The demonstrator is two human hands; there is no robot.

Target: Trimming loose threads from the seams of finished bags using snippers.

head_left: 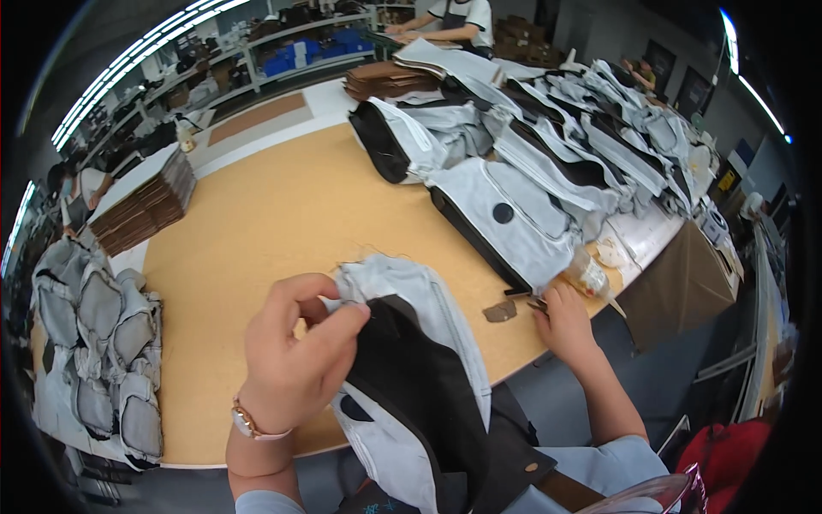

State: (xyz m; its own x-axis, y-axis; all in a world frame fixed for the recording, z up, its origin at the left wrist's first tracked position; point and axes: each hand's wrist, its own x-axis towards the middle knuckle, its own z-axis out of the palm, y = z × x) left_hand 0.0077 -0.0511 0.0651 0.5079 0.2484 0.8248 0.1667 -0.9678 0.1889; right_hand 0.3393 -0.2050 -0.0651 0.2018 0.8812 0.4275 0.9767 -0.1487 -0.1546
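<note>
My left hand (300,351) pinches the top edge of a half-sewn light grey and black bag piece (411,360). The piece hangs from the tabletop down toward my lap, its black inner side showing and loose threads at its top. At the table's right edge my right hand (567,324) has its fingers closed around a small dark object (537,303), too hidden to name. A brown scrap (499,312) lies just left of that hand. Beyond it sits a clear plastic container (587,272), beside a grey bag panel (505,214) with a black round patch.
Many grey and black bag pieces (591,128) are heaped at the back right. Stacked brown-edged sheets (145,201) stand at the left, above grey padded pieces (98,343). A brown cloth (681,287) hangs off the right edge. A person (462,21) works across the table (257,214).
</note>
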